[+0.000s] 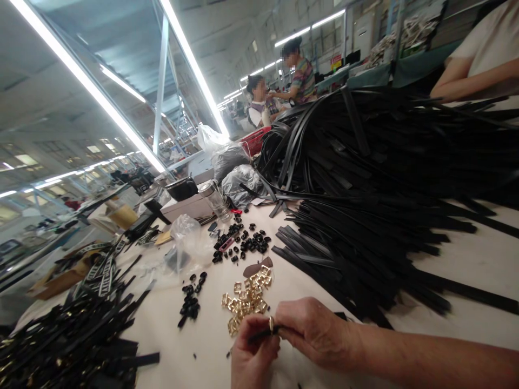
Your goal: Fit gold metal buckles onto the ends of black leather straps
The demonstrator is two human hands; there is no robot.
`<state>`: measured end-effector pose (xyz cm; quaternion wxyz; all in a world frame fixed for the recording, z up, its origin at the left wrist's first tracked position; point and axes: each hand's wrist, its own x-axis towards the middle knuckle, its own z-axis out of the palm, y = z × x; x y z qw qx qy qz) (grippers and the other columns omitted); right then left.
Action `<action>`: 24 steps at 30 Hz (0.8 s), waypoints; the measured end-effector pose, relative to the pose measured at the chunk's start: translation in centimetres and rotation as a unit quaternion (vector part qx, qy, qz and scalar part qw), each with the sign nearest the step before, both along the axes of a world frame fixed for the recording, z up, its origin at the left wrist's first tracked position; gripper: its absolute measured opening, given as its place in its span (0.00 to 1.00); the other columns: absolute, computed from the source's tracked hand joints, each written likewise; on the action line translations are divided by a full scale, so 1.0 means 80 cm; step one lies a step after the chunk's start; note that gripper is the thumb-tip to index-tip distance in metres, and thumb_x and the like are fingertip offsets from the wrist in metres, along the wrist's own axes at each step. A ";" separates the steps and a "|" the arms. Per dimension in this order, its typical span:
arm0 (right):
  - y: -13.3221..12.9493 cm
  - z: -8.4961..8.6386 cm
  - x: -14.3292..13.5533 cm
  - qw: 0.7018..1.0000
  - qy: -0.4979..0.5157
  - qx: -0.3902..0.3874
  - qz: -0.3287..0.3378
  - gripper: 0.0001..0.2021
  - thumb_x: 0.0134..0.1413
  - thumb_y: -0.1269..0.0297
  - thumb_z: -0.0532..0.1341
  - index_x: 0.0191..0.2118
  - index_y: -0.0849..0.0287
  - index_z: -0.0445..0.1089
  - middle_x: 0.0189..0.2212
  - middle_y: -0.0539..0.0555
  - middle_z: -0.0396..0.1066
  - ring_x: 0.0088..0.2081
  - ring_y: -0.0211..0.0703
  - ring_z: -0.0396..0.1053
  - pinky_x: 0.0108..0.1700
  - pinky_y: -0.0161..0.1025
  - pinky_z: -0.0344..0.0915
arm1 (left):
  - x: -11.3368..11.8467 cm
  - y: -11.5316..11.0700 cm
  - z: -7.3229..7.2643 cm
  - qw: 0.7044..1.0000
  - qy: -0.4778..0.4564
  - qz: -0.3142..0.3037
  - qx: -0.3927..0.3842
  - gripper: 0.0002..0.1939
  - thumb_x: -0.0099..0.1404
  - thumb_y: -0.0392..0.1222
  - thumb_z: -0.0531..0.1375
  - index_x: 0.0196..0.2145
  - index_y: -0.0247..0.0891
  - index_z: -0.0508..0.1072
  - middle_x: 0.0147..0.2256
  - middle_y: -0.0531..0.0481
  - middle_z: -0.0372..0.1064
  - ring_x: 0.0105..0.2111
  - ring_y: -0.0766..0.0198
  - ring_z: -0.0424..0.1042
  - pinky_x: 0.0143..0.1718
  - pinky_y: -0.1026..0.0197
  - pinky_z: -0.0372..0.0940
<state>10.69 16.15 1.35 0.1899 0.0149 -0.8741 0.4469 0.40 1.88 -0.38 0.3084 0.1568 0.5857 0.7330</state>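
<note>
My left hand [253, 354] is closed on the end of a black strap [259, 335] at the front of the table. From the other side, my right hand [314, 328] pinches the same strap, its fingers close against a gold buckle [271, 324]. That buckle sits around the strap between both hands; part of it is hidden by fingers. Just beyond lies a loose heap of gold buckles [242, 302]. Small black pieces [190, 305] are piled to the left, and more black pieces [254, 241] are scattered farther back.
A large mound of black straps [348, 162] covers the right side. Straps with gold fittings [81, 329] pile up at the front left. Behind are a clear jar [214, 200], plastic bags [242, 185] and a cardboard box [65, 275]. A person's arm [474, 81] rests at the far right.
</note>
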 end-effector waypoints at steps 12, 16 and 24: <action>0.006 0.000 -0.003 0.996 0.033 0.021 0.074 0.13 0.68 0.62 0.49 0.41 0.58 0.69 0.32 0.52 0.68 0.32 0.38 0.63 0.34 0.33 0.57 | 0.006 -0.005 0.012 0.996 0.082 -0.020 0.022 0.16 0.48 0.46 0.75 0.31 0.40 0.76 0.29 0.52 0.73 0.30 0.65 0.69 0.34 0.69 0.65; 0.005 0.001 -0.004 0.997 0.039 0.031 0.064 0.14 0.67 0.62 0.48 0.37 0.60 0.68 0.30 0.53 0.67 0.31 0.39 0.62 0.33 0.34 0.56 | 0.007 -0.006 0.009 0.996 0.090 0.011 0.021 0.16 0.47 0.45 0.76 0.30 0.41 0.75 0.30 0.53 0.73 0.30 0.65 0.70 0.34 0.68 0.66; 0.001 0.001 0.000 1.000 -0.013 0.021 -0.008 0.09 0.60 0.65 0.52 0.32 0.59 0.67 0.26 0.51 0.68 0.28 0.38 0.63 0.30 0.34 0.54 | -0.003 -0.001 -0.003 0.996 0.085 0.016 0.012 0.16 0.45 0.46 0.76 0.21 0.37 0.74 0.26 0.50 0.71 0.29 0.64 0.69 0.33 0.67 0.65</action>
